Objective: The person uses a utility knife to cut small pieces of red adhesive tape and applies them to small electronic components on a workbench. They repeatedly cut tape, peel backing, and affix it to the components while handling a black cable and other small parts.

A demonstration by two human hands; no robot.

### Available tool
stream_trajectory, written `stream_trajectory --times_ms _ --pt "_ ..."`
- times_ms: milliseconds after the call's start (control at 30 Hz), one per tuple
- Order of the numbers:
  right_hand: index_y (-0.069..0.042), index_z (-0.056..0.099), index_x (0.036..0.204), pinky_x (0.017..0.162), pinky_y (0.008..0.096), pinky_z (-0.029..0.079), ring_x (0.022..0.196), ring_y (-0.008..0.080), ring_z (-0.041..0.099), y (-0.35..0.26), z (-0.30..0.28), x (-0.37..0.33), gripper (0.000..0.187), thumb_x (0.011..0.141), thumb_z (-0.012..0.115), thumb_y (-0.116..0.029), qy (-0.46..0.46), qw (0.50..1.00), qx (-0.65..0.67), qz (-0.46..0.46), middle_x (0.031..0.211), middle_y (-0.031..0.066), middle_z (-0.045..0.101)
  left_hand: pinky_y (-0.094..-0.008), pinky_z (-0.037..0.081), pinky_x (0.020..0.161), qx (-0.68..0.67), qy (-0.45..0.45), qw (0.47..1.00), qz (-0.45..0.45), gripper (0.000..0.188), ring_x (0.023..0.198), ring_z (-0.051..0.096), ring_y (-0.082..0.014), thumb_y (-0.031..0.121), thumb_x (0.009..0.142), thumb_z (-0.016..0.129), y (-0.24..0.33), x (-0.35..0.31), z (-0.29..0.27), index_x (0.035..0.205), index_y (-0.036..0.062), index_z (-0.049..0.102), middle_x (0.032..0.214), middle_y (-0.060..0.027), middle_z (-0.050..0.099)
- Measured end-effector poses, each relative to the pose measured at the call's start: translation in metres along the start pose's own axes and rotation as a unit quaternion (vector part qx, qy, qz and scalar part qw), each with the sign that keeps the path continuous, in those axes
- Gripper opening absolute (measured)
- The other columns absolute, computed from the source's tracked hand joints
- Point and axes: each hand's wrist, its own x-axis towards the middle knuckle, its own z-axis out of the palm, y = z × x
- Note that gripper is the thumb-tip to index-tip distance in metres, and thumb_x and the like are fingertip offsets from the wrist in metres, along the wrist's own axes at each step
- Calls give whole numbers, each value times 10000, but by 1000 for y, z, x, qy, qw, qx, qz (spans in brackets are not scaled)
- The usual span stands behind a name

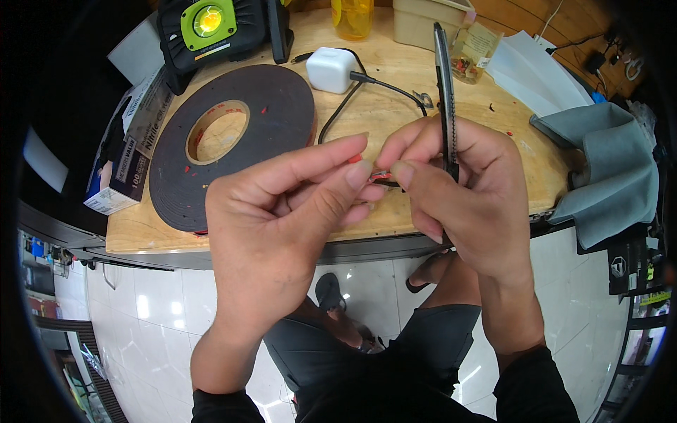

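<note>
Over the front part of the wooden bench, both hands meet at a small red and dark piece, perhaps a scrap of tape with red backing; the fingers hide much of it. My left hand pinches its left end between thumb and fingers. From the other side, my right hand grips the piece with thumb and forefinger. That same hand also holds a slim black utility knife, upright between the fingers, with a toothed track along its side. Left of the hands lies a large roll of dark grey tape with a cardboard core.
A white charger block with a black cable sits behind the hands. A work light and a glove box stand left. A grey cloth hangs over the right edge; a small jar and beige bin stand behind.
</note>
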Motion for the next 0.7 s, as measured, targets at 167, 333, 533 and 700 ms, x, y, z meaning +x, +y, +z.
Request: stream_trajectory --times_ms 167,333,533,700 --pt "58 615 879 415 186 356 492 20 466 0 2 0 49 909 600 94 -6 1000 9 3 995 147 678 -255 628 752 -6 -1 1000 -1 259 888 766 -226 31 959 686 -1 0 -1 1201 -62 695 971 -194 758" --pt "58 615 882 414 183 354 493 15 464 1 0 0 48 910 600 95 -9 1000 -2 -4 997 143 678 -251 626 744 -2 -2 1000 -11 261 891 767 -227 29 956 688 1 0 -1 1201 -60 696 978 -192 758" --pt "58 615 886 414 183 355 494 12 465 1 1 0 45 911 602 93 -8 1000 -6 -2 995 137 676 -249 626 735 3 -7 1000 -4 262 898 768 -229 31 956 689 1 0 -1 1202 -56 697 985 -189 759" --pt "55 611 883 416 182 357 495 12 466 1 0 0 52 910 598 98 -8 1000 -1 1 993 132 675 -252 629 732 7 -11 1000 0 260 899 769 -228 26 955 688 1 1 -2 1202 -56 697 983 -194 760"
